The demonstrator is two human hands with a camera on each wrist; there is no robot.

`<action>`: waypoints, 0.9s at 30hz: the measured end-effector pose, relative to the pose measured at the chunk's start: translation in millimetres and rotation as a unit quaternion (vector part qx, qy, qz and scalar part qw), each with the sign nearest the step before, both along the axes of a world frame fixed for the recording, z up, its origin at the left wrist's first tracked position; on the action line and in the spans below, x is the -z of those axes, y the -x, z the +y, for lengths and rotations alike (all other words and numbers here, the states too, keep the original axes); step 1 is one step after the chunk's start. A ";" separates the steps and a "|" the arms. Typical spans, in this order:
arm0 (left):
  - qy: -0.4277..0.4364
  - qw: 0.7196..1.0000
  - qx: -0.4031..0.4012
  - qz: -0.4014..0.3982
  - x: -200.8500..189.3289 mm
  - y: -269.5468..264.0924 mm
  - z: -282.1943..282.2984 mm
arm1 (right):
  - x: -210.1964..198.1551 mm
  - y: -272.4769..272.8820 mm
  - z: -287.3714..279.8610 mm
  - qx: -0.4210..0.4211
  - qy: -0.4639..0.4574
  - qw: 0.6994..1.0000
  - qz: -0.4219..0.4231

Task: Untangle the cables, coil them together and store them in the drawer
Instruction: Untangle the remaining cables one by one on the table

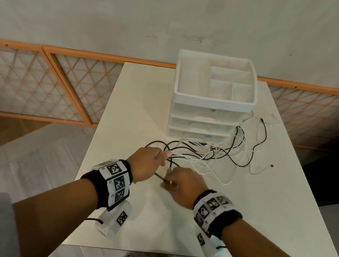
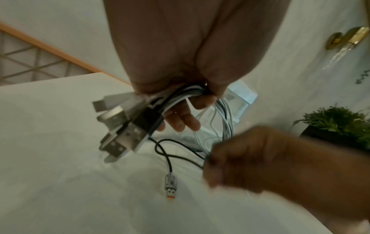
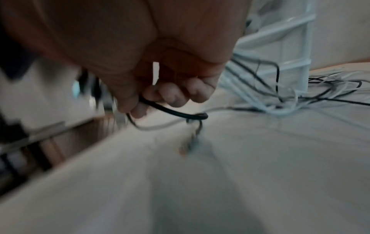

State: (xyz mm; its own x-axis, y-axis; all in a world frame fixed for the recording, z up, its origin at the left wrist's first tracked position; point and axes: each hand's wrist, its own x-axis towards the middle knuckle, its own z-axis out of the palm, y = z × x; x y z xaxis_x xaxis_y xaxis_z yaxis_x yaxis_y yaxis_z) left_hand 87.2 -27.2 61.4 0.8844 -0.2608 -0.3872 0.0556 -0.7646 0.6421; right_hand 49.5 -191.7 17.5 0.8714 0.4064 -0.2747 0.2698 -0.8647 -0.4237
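Note:
Several black and white cables (image 1: 213,154) lie tangled on the white table (image 1: 259,216), in front of the white drawer unit (image 1: 210,111). My left hand (image 1: 149,163) grips a bundle of cable ends (image 2: 180,98); their USB plugs (image 2: 118,126) stick out past the fingers. Just to its right, my right hand (image 1: 182,186) pinches a black cable (image 3: 170,110) between thumb and fingers. That cable's grey plug with an orange tip (image 2: 170,185) hangs below, just above the table. The right wrist view is blurred.
The drawer unit has an open compartment tray (image 1: 215,79) on top, and its drawers look closed. A loose white cable end (image 1: 271,165) lies at the right. A potted plant (image 2: 338,125) shows in the left wrist view. The table's front edge is near my forearms.

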 end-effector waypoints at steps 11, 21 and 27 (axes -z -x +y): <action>0.181 0.978 -0.092 -0.042 -19.4 -24.0 -11.3 | -144.8 -48.1 -103.6 0.314 -0.259 0.848 -0.339; 0.218 0.969 -0.119 0.009 -17.5 -25.8 -16.6 | -139.4 -58.6 -174.9 0.481 -0.306 0.796 -0.205; 0.196 0.968 -0.156 -0.027 -3.3 -31.6 -13.1 | -157.7 -74.7 -179.7 0.472 -0.326 0.782 -0.244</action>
State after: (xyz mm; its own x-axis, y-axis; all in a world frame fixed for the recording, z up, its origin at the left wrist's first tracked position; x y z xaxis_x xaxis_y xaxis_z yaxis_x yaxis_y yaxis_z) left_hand 118.8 -40.3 64.7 0.9599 -0.0948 -0.2638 0.2034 -0.4121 0.8881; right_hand 124.2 -371.5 175.2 0.8039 -0.5665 0.1809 -0.0925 -0.4196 -0.9030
